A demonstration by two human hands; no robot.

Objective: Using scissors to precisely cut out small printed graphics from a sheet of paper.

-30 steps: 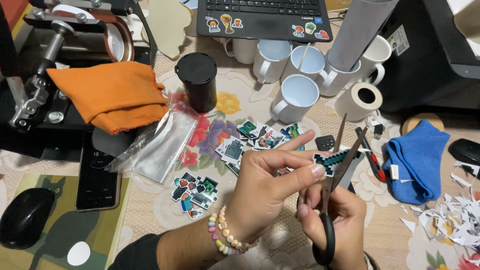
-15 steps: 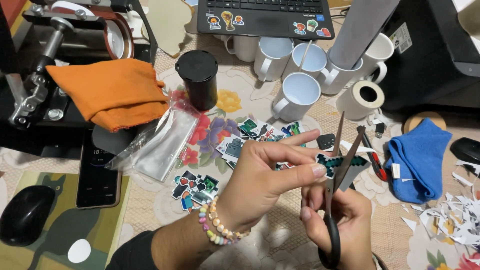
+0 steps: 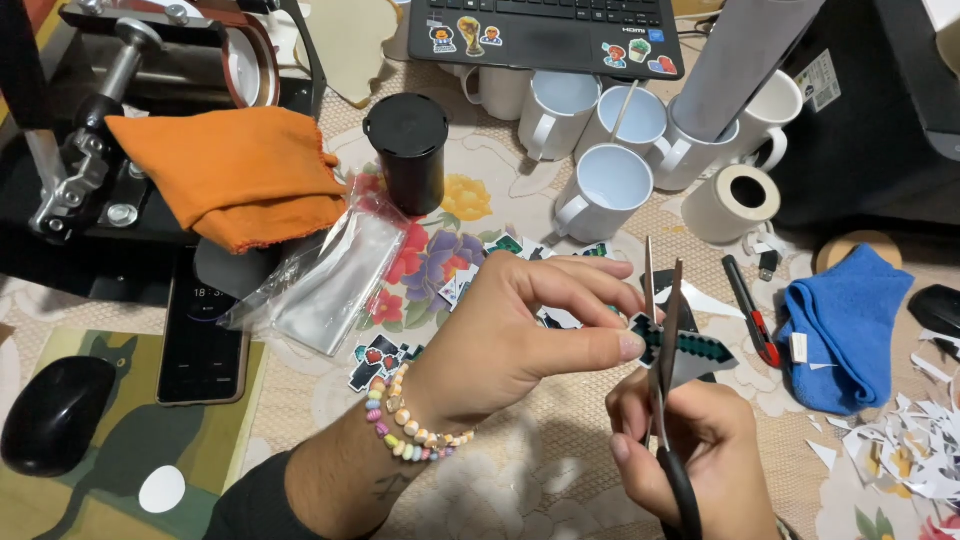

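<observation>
My left hand (image 3: 520,335), with a bead bracelet on the wrist, pinches a small pixel-pattern sticker cutout (image 3: 690,350) between thumb and fingers. My right hand (image 3: 690,450) grips black-handled scissors (image 3: 662,330). Their blades point up and straddle the cutout. More printed cutouts (image 3: 385,360) lie on the floral tablecloth under my left hand.
White mugs (image 3: 610,190), a black canister (image 3: 408,150), a tape roll (image 3: 738,200) and a laptop (image 3: 545,35) stand behind. An orange cloth (image 3: 230,170) lies on a press at left, with a plastic bag (image 3: 335,280), phone (image 3: 200,330) and mouse (image 3: 55,415). Blue cloth (image 3: 845,320), paper scraps (image 3: 920,450) right.
Both hands stay together in the lower middle. The scissor blades have closed a little on the cutout, and the left hand has turned it slightly.
</observation>
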